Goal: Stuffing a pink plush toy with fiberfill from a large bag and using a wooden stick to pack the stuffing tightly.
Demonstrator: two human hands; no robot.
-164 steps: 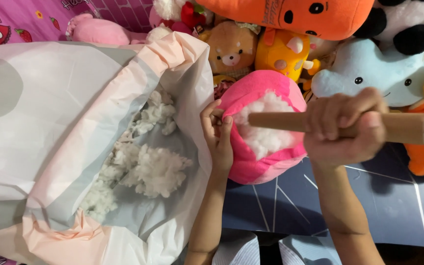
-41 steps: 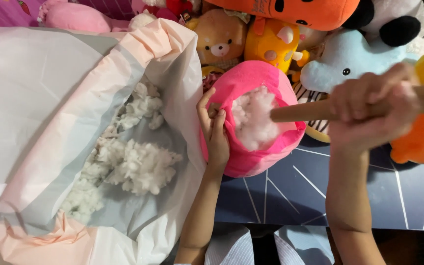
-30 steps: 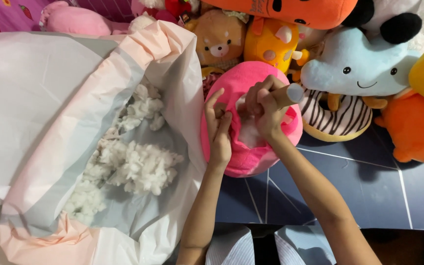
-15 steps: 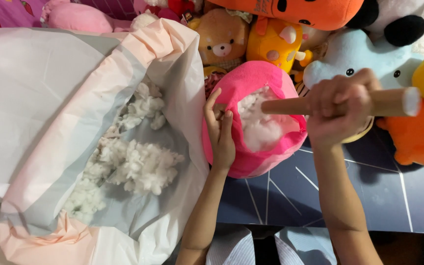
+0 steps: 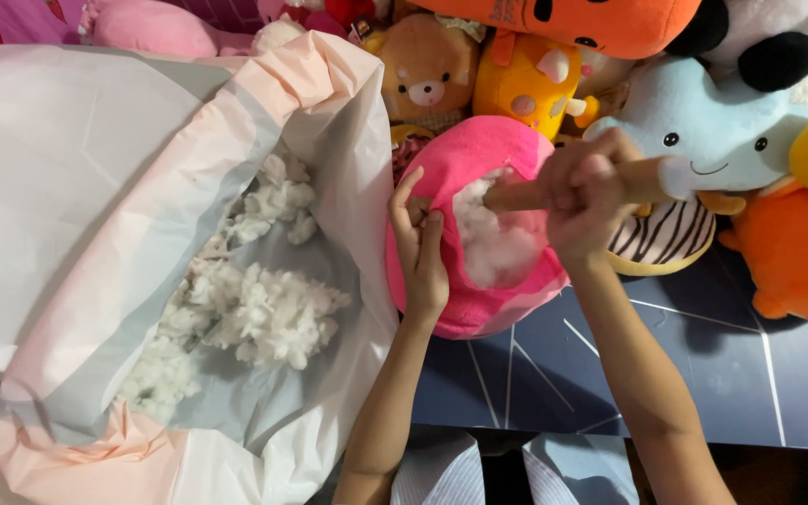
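Pink plush shell (image 5: 479,309) sits on the dark mat btwn the big fibre bag (image 5: 348,122) & the toy pile. Wooden stick (image 5: 554,192) is pushed back in vs half a sec ago, tip buried in white stuffing (image 5: 493,248), so packing goes on. Right hand (image 5: 586,196) fisted round stick; left hand (image 5: 420,248) pinches the opening's edge.

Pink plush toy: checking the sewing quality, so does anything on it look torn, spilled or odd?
No tear shows. The pink plush toy gapes open, white stuffing showing. The left hand holds its edge; the right hand pokes a wooden stick inside. None spilled on the dark mat.
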